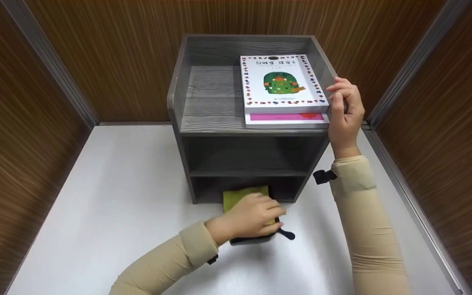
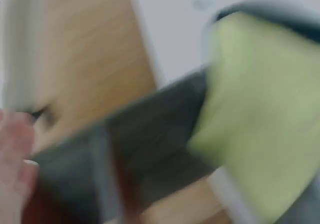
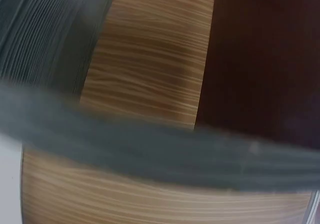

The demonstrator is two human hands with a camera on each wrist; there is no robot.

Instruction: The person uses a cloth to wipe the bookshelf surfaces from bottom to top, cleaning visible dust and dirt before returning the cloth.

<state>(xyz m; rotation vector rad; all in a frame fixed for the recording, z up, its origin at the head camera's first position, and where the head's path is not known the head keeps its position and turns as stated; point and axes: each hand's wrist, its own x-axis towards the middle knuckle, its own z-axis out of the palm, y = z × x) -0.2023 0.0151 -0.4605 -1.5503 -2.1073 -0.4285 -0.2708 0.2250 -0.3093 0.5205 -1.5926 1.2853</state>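
Observation:
My left hand [image 1: 252, 217] is at the foot of a small grey wooden shelf unit [image 1: 248, 173], its bent fingers on a yellow-green cloth [image 1: 236, 198]. Dark edging shows along the cloth's right and near sides, and a black rounded tab [image 1: 287, 234] sticks out by the fingertips. The cloth [image 2: 265, 108] looks large and blurred in the left wrist view. My right hand [image 1: 347, 110] grips the unit's right side panel near its upper edge. In the right wrist view, a blurred grey panel [image 3: 150, 149] crosses the frame, with the right hand out of sight.
Two books lie stacked on the unit's top shelf, the upper one a white book [image 1: 283, 82] with a green picture. A middle shelf [image 1: 248, 153] sits below it. Wood-grain walls [image 1: 137, 61] rise behind and at both sides of the white surface [image 1: 125, 184].

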